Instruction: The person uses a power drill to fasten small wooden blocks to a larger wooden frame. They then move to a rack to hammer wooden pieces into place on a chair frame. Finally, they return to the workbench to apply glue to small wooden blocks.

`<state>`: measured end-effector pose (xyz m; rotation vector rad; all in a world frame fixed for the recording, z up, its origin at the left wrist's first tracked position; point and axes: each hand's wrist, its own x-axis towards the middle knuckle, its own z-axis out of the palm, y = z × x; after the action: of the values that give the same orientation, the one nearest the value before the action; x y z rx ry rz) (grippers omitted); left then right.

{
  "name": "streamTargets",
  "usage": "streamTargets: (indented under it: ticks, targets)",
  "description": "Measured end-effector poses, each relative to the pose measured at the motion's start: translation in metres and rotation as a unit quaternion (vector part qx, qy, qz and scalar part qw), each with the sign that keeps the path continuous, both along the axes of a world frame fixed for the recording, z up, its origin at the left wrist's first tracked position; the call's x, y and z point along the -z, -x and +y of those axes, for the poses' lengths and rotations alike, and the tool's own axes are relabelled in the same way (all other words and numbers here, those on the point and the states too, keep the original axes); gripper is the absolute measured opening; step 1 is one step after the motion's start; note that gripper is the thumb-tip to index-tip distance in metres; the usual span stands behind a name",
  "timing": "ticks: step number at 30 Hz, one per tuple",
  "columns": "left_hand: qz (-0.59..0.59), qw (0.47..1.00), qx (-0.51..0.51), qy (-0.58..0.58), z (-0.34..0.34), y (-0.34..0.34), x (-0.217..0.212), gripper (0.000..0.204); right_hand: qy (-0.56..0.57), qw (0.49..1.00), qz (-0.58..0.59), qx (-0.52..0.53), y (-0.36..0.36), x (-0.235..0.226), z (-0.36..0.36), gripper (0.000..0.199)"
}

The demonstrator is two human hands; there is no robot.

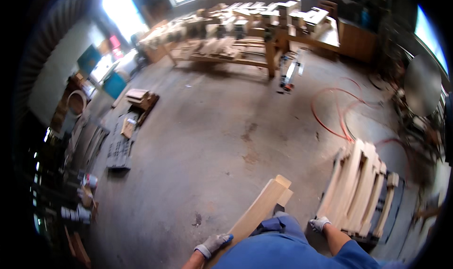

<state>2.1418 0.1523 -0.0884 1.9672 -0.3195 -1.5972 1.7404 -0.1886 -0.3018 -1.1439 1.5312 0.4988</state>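
My left hand (pixel 212 246), in a pale glove with blue at the fingertips, is closed on the edge of a long light-coloured wooden board (pixel 255 207). The board slants forward and to the right beside my body, and a second wooden edge shows along its far end. My right hand (pixel 320 224), also gloved, hangs by the near left corner of a stack of wooden pieces (pixel 351 186). Its fingers look curled in, with nothing visible in them. Motion blurs both hands somewhat.
At the back stands a long workbench (pixel 271 56) loaded with wooden parts. A red hose (pixel 325 127) coils on the concrete floor (pixel 198 127) at right. A dark pallet (pixel 120 148) with wood pieces lies at left. Clamps or bars (pixel 290 71) stand near the bench.
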Motion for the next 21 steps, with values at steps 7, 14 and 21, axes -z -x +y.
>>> streamTargets:
  ticks: [7,14,21]
  targets:
    - [0.032,0.985,-0.165,0.041,-0.024,-0.033,0.004,0.056,0.092,0.985,-0.135,0.055,-0.183,-0.046,-0.17,0.028]
    - [0.162,0.926,-0.34,0.037,-0.06,-0.101,0.016,0.061,-0.03,0.986,-0.161,0.038,-0.305,-0.018,-0.192,0.032]
    - [0.174,0.931,-0.32,0.041,-0.073,-0.246,0.056,0.056,-0.047,0.995,-0.023,-0.082,-0.356,-0.009,-0.198,0.03]
